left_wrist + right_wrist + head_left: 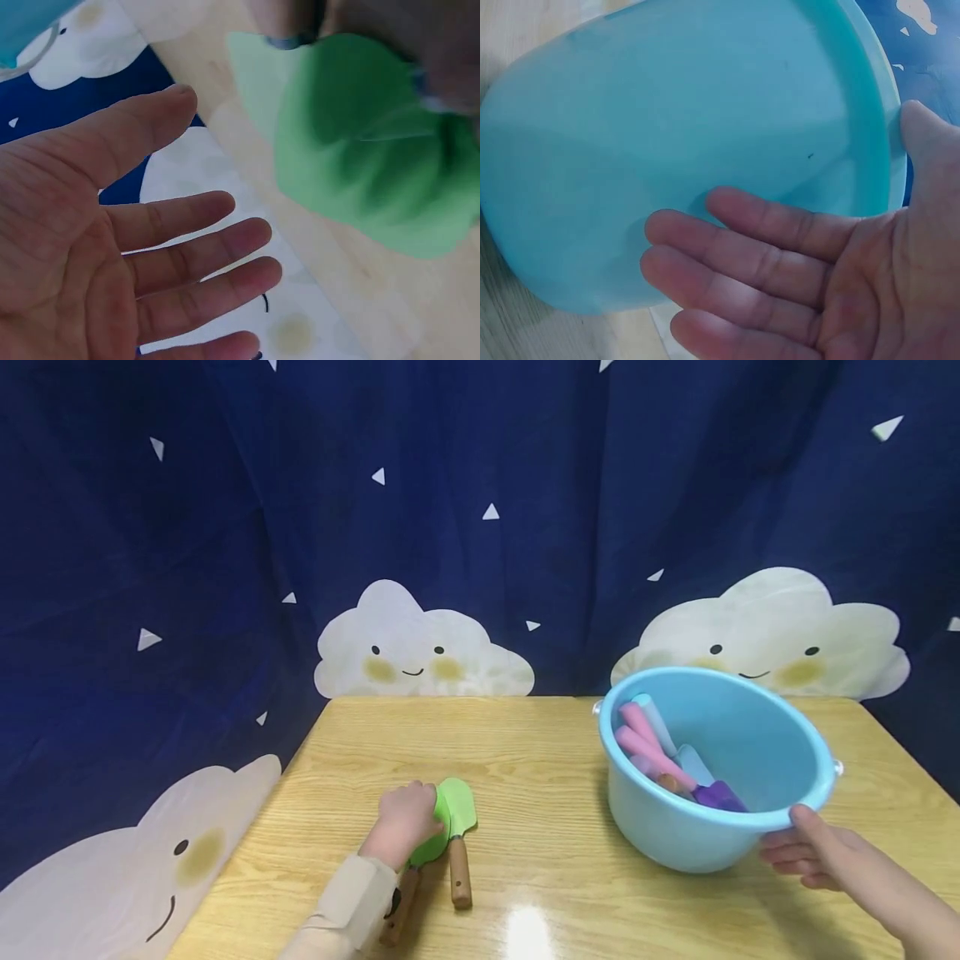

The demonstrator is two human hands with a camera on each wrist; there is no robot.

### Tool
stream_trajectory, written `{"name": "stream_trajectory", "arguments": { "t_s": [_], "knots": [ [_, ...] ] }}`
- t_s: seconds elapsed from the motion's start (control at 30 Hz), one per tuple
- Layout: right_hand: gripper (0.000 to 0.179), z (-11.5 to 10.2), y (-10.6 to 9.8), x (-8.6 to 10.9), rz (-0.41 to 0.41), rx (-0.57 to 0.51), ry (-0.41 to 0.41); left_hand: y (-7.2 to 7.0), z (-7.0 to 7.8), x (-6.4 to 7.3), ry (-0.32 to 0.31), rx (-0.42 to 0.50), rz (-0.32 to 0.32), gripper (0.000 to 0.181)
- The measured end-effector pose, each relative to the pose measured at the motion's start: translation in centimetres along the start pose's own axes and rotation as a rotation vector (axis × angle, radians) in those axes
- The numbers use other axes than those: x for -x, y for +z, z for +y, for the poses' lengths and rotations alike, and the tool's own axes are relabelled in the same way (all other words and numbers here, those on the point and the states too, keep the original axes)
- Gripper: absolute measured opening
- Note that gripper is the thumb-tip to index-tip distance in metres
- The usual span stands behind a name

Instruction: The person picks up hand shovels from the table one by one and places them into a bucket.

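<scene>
My left hand (408, 818) holds the head of a bright green spatula (430, 848) from above; in the left wrist view blurred fingers bend onto its green head (352, 165). A second, lighter green spatula (459, 806) with a wooden handle lies close beside it. On the right, my right hand (817, 852) touches the rim of a light blue bucket (675, 835) with its thumb. Its other fingers (735, 255) extend nearly straight along the bucket's outside. Pink handles (652, 752), light blue utensils and a purple piece (718, 796) lie inside.
A wooden table (525, 760) carries everything. Behind it hangs a dark blue curtain (450, 443) with white clouds and triangles. In the left wrist view, a large spread hand (90, 247) fills the left; I cannot tell whose it is.
</scene>
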State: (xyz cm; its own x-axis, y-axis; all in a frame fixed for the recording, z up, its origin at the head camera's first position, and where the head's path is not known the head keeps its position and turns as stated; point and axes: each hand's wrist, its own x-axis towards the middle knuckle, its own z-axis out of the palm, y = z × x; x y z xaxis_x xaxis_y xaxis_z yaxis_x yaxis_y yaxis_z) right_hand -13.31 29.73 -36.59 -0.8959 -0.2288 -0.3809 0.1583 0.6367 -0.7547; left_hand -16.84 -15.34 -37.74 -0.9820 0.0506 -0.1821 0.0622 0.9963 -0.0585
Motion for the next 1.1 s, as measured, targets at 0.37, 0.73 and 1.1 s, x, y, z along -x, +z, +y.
{"name": "stream_trajectory", "arguments": {
  "t_s": [0.37, 0.73, 1.1],
  "knots": [
    [0.08, -0.1, -0.1, 0.0, 0.005, 0.021, 0.006, 1.7, -1.8, 2.7, -0.04, 0.084, -0.042, 0.035],
    [0.081, -0.5, 0.0, 0.0, -0.013, 0.026, 0.017, 3.0, -2.2, 4.4, -0.04, 0.185, -0.086, 0.037],
    [0.081, -0.7, 0.1, 0.1, -0.011, 0.023, 0.0, 3.8, -2.4, 5.2, -0.067, 0.228, -0.112, 0.034]
  ]
}}
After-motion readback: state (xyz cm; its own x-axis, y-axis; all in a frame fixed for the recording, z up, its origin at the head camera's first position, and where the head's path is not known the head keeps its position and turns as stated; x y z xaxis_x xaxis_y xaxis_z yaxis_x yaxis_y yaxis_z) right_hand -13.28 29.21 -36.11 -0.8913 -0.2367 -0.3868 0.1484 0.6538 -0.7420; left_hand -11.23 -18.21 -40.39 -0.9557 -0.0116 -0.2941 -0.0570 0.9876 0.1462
